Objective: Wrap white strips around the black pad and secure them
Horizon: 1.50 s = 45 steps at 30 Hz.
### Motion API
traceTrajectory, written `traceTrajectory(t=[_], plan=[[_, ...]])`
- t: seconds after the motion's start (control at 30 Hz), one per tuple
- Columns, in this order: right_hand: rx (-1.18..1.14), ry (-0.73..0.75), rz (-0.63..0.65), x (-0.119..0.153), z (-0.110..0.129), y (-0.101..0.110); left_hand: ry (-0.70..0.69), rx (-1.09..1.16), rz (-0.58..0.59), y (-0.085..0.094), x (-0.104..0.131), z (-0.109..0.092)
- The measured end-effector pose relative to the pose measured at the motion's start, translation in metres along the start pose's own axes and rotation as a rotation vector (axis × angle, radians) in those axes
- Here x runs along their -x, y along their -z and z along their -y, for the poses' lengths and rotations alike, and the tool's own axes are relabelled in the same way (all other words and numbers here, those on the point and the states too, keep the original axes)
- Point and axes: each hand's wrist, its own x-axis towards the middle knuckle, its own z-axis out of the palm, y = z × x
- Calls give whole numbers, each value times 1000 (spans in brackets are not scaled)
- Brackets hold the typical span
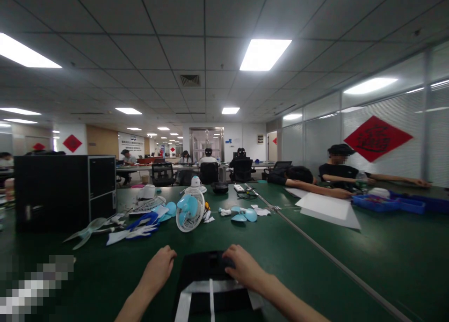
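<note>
Green table fills the lower view, grey seam running across it to the right. Far right side: one person slumped head-down on the tabletop, another in a dark cap sitting beyond, arm stretched out. Black computer tower stands at left. White sheets lie right of the seam, near the slumped person; blue tray just past them. Black flat item with pale strips sits front and centre, between the two hands, lower part cut off by the frame edge. White fan cage with light-blue blades tilts upright beyond it. Left hand: fingers loosely curled, just left of the black item; can't tell if anything's in it. Right hand: fingers bent over a dark rounded piece at the item's far right corner; can't tell gripping or resting. Blue-and-white gloves heaped near the tower. Loose light-blue blade right of the fan cage.
</note>
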Motion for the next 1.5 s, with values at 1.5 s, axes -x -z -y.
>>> traceTrajectory(t=[1.5], plan=[[249,-880,-179,166,-222,130,143,-74,203,-1,-2,30]])
